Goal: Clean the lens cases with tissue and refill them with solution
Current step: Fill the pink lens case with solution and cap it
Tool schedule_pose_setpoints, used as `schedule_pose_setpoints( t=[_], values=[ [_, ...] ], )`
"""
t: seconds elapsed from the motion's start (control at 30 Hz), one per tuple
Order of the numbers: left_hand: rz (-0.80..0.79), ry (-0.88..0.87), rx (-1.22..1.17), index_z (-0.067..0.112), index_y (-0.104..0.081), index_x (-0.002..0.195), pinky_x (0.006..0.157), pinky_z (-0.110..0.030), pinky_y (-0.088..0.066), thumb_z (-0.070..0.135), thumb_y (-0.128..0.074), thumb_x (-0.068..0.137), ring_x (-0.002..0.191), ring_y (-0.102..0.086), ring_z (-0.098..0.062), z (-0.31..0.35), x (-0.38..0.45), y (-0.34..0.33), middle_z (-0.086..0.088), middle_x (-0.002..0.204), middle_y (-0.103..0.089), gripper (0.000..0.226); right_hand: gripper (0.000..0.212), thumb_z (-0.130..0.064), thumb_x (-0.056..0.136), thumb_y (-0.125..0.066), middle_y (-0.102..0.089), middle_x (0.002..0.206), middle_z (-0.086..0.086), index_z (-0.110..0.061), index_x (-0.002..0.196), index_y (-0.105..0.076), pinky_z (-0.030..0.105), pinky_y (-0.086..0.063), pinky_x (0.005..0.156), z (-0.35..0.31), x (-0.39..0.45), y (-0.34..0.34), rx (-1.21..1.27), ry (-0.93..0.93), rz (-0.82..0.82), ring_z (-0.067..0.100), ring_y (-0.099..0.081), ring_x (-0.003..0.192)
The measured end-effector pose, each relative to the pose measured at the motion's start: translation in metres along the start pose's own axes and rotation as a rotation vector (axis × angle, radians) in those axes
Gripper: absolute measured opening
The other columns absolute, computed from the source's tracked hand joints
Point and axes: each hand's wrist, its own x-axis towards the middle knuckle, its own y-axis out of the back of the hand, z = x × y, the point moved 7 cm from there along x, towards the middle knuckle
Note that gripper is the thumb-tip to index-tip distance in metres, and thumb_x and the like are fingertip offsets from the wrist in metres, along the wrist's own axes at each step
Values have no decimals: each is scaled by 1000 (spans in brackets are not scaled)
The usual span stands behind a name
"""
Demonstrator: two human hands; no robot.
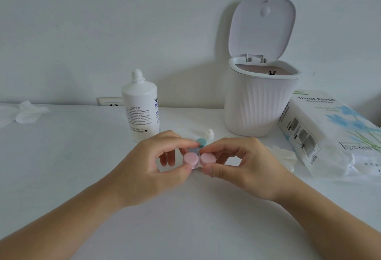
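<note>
Head view is showing you both hands meeting at the middle of the white table (61, 177), and you are holding a pink lens case (199, 159) between them. Your left hand (152, 165) is pinching the left pink cap between thumb and forefinger, and your right hand (243, 167) is pinching the right pink cap the same way, thumb underneath and fingers curled over the top.

Just behind your fingertips a second lens case (198, 145) is lying on the table, showing a teal cap and a grey one, partly hidden by your fingers. A small dropper bottle (209, 135) is standing right behind that. The solution bottle (141, 107) is standing upright beyond your left hand, close to your knuckles, cap on.

On your right, a crumpled tissue (284, 156) is lying just beside your right hand, and the tissue paper pack (334, 134) is sitting past it, running off the right edge of the frame. The white ribbed bin (259, 101) is standing at the back right with its lid tipped up against the wall (103, 22). Far left, another crumpled tissue (26, 113) is resting at the table's back edge, well apart from your hands. A wall socket (110, 101) is peeking out behind the solution bottle.

The broad stretch of table in front of your forearms and off to your left is lying bare.
</note>
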Motion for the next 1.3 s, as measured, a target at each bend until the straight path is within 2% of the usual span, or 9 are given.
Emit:
schedule_pose_setpoints(
  t=[0.1,0.27,0.5,0.63,0.77,0.87,1.0,1.1,1.3],
  values=[
    [15,38,19,46,-66,117,68,-21,-46,52,-73,72,75,-54,-13,-5,-2,0,11,98,-65,46,19,-23,81,-83,-76,90,-8,-25,99,-78,19,-53,76,0,0,-1,-10,-7,-4,15,-68,77],
    [80,47,22,30,-68,91,58,-34,-44,53,-75,69,63,-51,-22,-6,1,3,3,79,-64,32,19,-25,81,-84,-76,88,-9,-27,99,-78,16,-52,75,0,0,-2,-15,-6,-13,14,-68,76],
    [77,35,13,46,-69,107,60,-24,-45,54,-71,76,63,-51,-14,-3,-1,4,10,92,-66,32,20,-23,82,-83,-76,91,-6,-26,101,-78,26,-56,77,0,0,0,0,-5,-6,17,-69,76],
    [96,38,-1,27,-68,85,51,-21,-36,52,-79,70,54,-41,-8,-4,-2,2,20,67,-58,31,20,-27,81,-84,-76,89,-10,-28,100,-78,16,-52,74,0,0,-3,-5,-2,-15,14,-68,76],
    [12,14,5,28,-74,89,58,-32,-46,44,-74,79,61,-50,-14,-3,0,0,6,85,-66,19,21,-28,81,-84,-76,89,-12,-34,100,-76,19,-53,75,1,0,-2,-30,-13,-22,13,-69,78],
    [-25,-14,34,35,-74,101,61,-21,-46,45,-69,82,68,-55,-15,-1,-1,-1,7,92,-67,22,23,-25,82,-83,-76,91,-12,-35,101,-76,26,-55,77,1,0,-2,-25,-11,-25,15,-69,78],
    [87,46,28,35,-69,96,53,-22,-42,58,-77,67,56,-47,-10,-6,-1,6,12,79,-67,38,23,-24,80,-84,-76,89,-11,-35,99,-77,18,-54,74,0,0,-1,6,-8,-9,15,-69,76],
    [66,60,12,27,-70,87,53,-38,-41,59,-78,68,56,-45,-24,-8,-1,5,-8,71,-65,38,22,-26,80,-84,-76,88,-13,-37,98,-76,13,-51,74,0,0,-3,-12,-2,-23,13,-68,76],
    [15,49,-15,29,-73,82,58,-41,-42,52,-79,73,57,-46,-21,-9,-1,4,-11,71,-63,25,21,-27,80,-84,-75,88,-15,-36,98,-76,21,-54,76,0,0,-6,-15,-5,-58,15,-67,77]
  ],
)
